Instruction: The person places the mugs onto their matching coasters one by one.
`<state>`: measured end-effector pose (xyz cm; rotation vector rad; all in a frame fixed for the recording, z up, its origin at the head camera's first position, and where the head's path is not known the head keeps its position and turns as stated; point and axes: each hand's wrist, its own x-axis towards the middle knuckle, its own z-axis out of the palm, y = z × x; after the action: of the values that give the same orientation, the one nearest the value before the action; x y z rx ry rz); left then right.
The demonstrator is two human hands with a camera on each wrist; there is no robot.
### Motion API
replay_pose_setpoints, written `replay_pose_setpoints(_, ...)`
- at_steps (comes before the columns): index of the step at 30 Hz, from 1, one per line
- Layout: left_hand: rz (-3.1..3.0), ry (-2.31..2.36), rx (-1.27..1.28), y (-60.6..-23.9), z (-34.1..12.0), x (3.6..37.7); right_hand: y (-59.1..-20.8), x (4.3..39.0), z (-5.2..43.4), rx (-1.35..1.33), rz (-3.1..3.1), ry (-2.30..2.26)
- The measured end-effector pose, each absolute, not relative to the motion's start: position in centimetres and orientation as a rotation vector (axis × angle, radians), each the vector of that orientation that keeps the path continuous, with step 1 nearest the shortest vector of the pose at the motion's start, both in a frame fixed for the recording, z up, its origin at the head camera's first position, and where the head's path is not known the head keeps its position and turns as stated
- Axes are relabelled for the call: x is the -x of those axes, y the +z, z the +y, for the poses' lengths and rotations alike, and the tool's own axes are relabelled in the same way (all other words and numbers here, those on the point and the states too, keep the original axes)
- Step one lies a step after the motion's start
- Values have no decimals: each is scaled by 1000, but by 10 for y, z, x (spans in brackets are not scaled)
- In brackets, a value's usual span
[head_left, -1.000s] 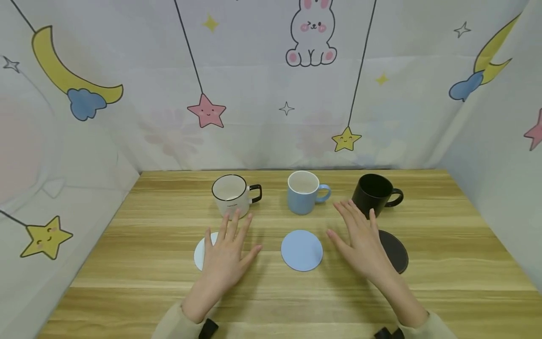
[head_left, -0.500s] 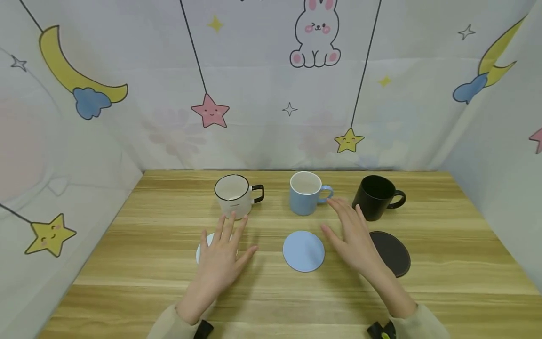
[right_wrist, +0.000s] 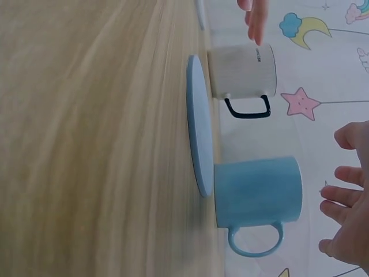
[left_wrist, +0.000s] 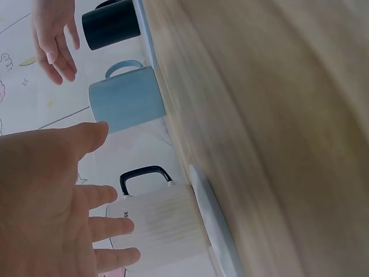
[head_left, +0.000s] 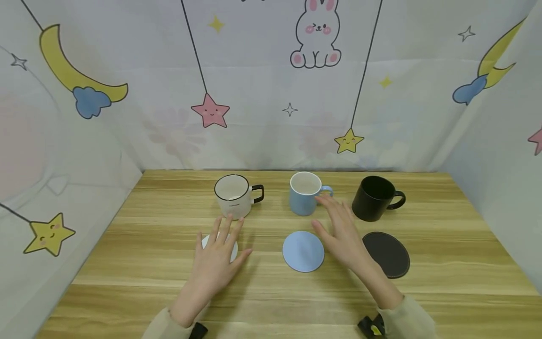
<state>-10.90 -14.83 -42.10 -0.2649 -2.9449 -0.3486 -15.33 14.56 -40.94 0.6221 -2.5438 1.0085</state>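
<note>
My left hand (head_left: 215, 263) hovers with fingers spread over the white coaster (head_left: 234, 253), hiding part of it. Just behind its fingertips stands a white mug (head_left: 233, 200) with black rim and handle. My right hand (head_left: 344, 238), fingers extended and slightly bent, is in the air to the right of the light blue coaster (head_left: 303, 251). Its fingertips overlap the light blue mug (head_left: 301, 200) in the head view; the right wrist view shows a gap between that hand (right_wrist: 351, 208) and the blue mug (right_wrist: 258, 193). Neither hand holds anything.
A black mug (head_left: 372, 198) stands at the right of the row, with a round black coaster (head_left: 387, 255) in front of it. All three mug handles point right. The wooden table (head_left: 271, 301) ends at a patterned white curtain (head_left: 254, 84) behind and at both sides.
My right hand has moved left, from before the black mug to before the blue mug, uncovering the black coaster. My left hand has drawn slightly back and left. The mugs stay put.
</note>
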Motion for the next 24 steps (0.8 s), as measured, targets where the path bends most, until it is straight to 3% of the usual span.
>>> replay_pose_setpoints(24,-2987,-318,424,-418,-177,106,-406,167,117,-717,-2499,1135)
